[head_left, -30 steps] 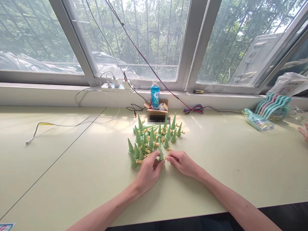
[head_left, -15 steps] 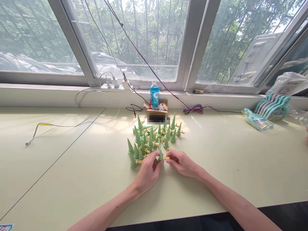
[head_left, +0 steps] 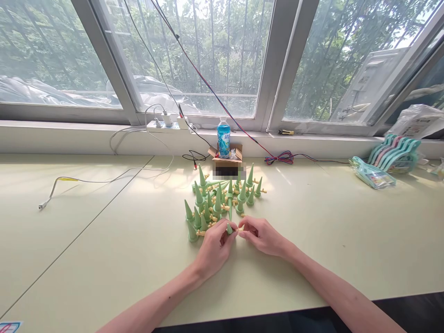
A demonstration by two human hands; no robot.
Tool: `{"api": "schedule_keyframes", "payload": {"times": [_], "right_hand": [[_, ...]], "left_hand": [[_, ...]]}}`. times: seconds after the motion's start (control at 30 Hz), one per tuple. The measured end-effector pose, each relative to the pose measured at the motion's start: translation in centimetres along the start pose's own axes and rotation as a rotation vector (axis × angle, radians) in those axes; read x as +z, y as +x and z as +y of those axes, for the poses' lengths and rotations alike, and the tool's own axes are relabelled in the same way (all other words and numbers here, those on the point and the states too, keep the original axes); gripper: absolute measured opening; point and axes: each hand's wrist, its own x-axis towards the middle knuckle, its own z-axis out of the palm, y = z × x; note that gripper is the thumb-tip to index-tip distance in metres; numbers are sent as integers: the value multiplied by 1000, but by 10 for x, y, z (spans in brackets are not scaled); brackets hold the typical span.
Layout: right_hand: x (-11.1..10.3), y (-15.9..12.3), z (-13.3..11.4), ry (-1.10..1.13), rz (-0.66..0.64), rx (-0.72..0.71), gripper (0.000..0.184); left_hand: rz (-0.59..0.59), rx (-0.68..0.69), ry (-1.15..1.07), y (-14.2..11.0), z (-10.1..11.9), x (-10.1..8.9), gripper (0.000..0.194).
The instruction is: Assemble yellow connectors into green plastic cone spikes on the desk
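Note:
My left hand (head_left: 217,240) is closed around a green plant-watering spike (head_left: 229,228), whose pointed tip shows above the fingers. Just to its right, the fingertips of my right hand (head_left: 259,235) pinch a small cream-yellow valve (head_left: 241,228) against the spike's side. Whether the valve is fully seated there I cannot tell, since fingers cover the joint. Right behind my hands stand several more green spikes (head_left: 218,203), points up, many with yellow valves sticking out sideways. A long green piece (head_left: 230,201) lies among them.
Behind the spikes is a small cardboard box (head_left: 227,162) with a blue-labelled bottle (head_left: 224,138). Coiled red-and-blue wire (head_left: 280,158) lies to its right. Teal plastic hangers (head_left: 393,155) are at the far right. A grey cable (head_left: 104,177) crosses the table's left side.
The spike in my left hand has tilted and sits lower between the fingers. My right hand has stayed at the valve, its fingers now covering more of it.

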Motion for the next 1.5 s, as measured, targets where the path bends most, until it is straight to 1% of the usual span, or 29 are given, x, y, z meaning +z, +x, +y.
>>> {"api": "schedule_keyframes", "payload": {"times": [0.13,0.23,0.47,0.63,0.7,0.77,0.8,0.93,1.2,1.5], "right_hand": [[0,-1,0,16,1,-11,14],[0,0,0,22,3,-32,15],[1,1,3,-19,8,-75,28],[3,2,4,-45,17,-65,35],[3,2,2,-44,24,-48,27],[3,1,1,-26,28,-39,12],[3,1,0,-16,31,-40,8],[3,0,0,-13,38,-49,6],[3,0,3,-121,32,-94,22],[5,1,4,-175,36,-113,31]], "left_hand": [[8,-9,-1,-1,-2,1,16],[6,-10,2,-1,-3,1,15],[7,-11,-2,-1,-6,3,14],[9,-8,-11,-2,-9,3,15],[22,-16,-18,-2,-10,3,15],[35,-26,-24,-2,-11,3,15],[39,-32,-25,-2,-11,3,14],[34,-35,-16,-2,-12,4,15],[17,-16,2,-3,-12,5,14],[3,-14,-13,-2,-11,4,12]]}}
